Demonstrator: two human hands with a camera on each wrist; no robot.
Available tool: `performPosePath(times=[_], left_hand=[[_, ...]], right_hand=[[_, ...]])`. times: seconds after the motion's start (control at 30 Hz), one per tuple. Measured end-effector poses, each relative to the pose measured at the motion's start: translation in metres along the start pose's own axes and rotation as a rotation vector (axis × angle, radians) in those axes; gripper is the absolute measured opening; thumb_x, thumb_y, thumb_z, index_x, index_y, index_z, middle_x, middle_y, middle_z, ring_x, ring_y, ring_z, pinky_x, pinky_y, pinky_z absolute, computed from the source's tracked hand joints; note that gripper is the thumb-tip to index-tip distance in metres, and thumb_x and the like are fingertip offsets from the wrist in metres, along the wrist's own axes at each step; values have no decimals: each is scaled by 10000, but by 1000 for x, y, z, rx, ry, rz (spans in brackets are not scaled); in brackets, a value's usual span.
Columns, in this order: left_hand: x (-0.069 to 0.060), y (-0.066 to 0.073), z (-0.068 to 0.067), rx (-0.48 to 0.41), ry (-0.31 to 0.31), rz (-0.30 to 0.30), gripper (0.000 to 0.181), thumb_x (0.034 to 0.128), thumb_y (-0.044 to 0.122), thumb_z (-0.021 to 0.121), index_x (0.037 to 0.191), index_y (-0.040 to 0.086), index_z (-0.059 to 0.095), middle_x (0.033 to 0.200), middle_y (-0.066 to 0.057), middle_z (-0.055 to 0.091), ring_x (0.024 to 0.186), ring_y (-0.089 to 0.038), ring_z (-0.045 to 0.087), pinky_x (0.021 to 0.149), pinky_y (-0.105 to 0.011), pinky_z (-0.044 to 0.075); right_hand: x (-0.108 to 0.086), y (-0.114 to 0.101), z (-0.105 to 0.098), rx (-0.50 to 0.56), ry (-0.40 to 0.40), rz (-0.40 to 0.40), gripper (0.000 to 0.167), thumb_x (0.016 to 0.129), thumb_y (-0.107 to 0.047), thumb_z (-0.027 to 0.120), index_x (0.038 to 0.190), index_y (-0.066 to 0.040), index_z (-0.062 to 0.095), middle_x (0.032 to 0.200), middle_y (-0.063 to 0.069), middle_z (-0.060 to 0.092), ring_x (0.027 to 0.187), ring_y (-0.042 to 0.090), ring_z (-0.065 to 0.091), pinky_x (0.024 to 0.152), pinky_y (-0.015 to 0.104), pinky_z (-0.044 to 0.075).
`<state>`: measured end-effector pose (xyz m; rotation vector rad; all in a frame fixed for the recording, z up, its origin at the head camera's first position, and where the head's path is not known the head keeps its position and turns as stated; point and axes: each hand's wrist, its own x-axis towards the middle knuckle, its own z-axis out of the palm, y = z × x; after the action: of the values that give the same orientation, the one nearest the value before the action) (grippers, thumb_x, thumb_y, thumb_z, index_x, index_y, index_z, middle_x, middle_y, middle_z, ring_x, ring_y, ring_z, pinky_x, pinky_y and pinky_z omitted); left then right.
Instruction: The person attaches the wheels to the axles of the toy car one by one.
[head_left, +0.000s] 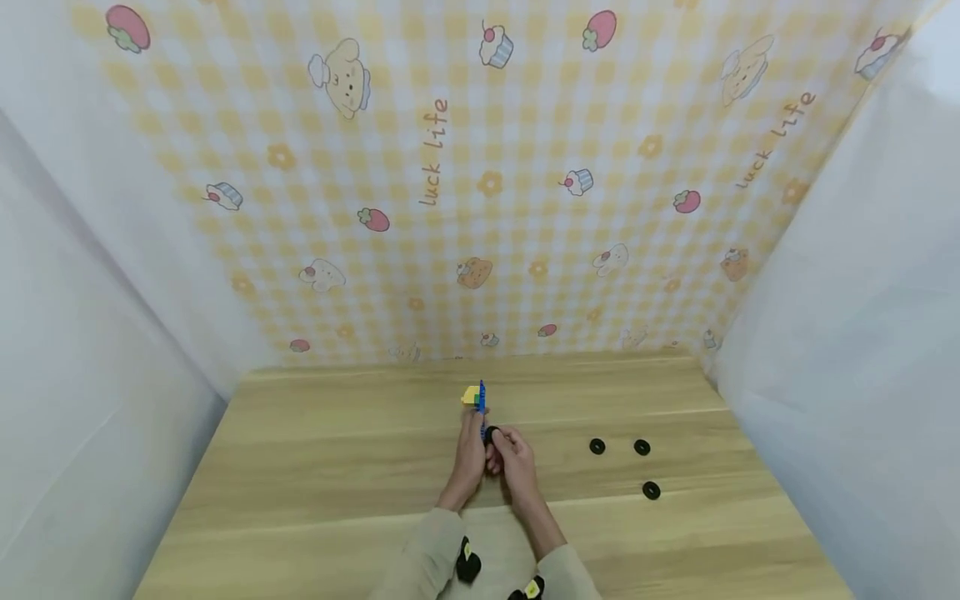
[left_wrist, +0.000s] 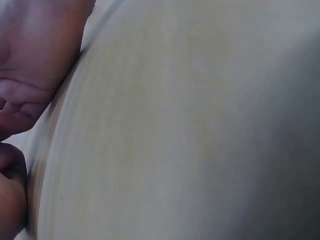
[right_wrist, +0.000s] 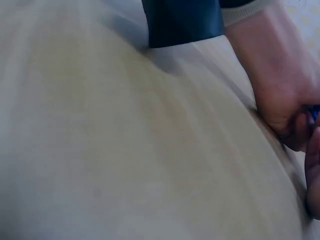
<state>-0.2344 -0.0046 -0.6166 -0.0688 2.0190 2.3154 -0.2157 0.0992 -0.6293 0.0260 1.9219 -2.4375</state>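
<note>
A small blue toy piece (head_left: 482, 395) with yellow and green parts (head_left: 472, 395) stands up from the left hand (head_left: 470, 454), whose fingers are curled round its lower part. Beside it the right hand (head_left: 517, 467) pinches a black ring (head_left: 491, 434) against the blue piece's near end. In the left wrist view the left hand (left_wrist: 37, 55) shows at the upper left edge. From the right wrist, the left hand (right_wrist: 280, 75) and a sliver of blue (right_wrist: 314, 111) appear at the right edge; the right hand (right_wrist: 313, 175) is partly cut off.
Three black rings lie to the right on the wooden table (head_left: 337, 467): two farther back (head_left: 597, 447) (head_left: 642, 447) and one nearer (head_left: 651, 491). A patterned yellow checked cloth (head_left: 525, 125) hangs behind the table, with white sheets (head_left: 847, 250) at both sides.
</note>
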Motion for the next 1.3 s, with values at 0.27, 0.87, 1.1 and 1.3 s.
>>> performPosePath(times=[0.27, 0.87, 1.1, 1.3], left_hand=[[-13, 24, -5, -41, 16, 10, 408, 1092, 155, 221, 1399, -71, 367, 625, 7, 413, 499, -122, 394, 475, -243, 367], [-14, 23, -3, 36, -7, 19, 358, 1106, 209, 275, 1412, 50, 374, 753, -34, 447, 602, -176, 454, 532, -283, 410], [-17, 28, -7, 137, -31, 28, 440, 1111, 329, 269, 1378, 2, 392, 829, -35, 453, 649, -149, 490, 565, -279, 446], [-18, 25, -3, 190, -48, 83, 461, 1106, 351, 296, 1382, 2, 416, 796, -9, 486, 652, -118, 509, 596, -250, 444]], right_hand=[[4, -3, 5, 22, -53, -5, 308, 1029, -211, 545, 1100, 86, 587, 732, -23, 627, 600, 86, 536, 539, 203, 462], [6, 6, 1, -57, 37, -40, 323, 978, -235, 651, 1070, 74, 626, 755, 49, 660, 588, 93, 592, 527, 201, 509], [2, -10, 5, -131, -67, 29, 246, 1015, -225, 594, 1022, 20, 607, 725, -14, 603, 614, 106, 549, 556, 221, 499], [-8, -30, 9, -176, -65, -4, 243, 1032, -203, 553, 922, 11, 590, 728, -30, 554, 641, 94, 528, 578, 229, 485]])
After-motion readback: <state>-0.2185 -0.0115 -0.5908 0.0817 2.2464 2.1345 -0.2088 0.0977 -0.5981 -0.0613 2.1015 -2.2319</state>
